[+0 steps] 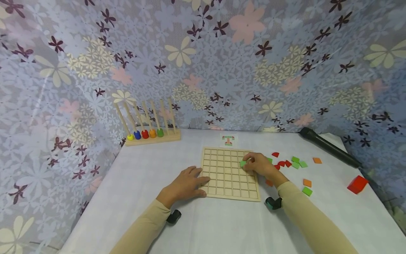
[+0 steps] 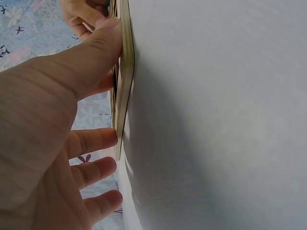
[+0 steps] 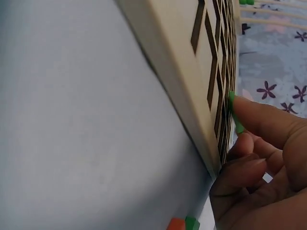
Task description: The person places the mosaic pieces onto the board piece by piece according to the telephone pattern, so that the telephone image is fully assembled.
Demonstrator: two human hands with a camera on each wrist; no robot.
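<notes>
A square wooden grid board (image 1: 227,176) with recessed cells lies flat on the white table in the head view. My right hand (image 1: 260,165) is over its right part and pinches a small green tile (image 1: 242,163) near the cells. The right wrist view shows that green tile (image 3: 238,125) against the board's face, at the fingertips. At the board's left edge rests my left hand (image 1: 185,185), fingers spread and relaxed. Its thumb touches the wooden rim (image 2: 125,72) in the left wrist view.
Loose green tiles (image 1: 295,164), red quarter-round pieces (image 1: 288,163) and orange tiles (image 1: 307,182) lie right of the board. Behind it is a pattern card (image 1: 228,140). A peg stand (image 1: 153,137) with coloured beads, a black rod (image 1: 330,146) and a red block (image 1: 357,184) stand farther out.
</notes>
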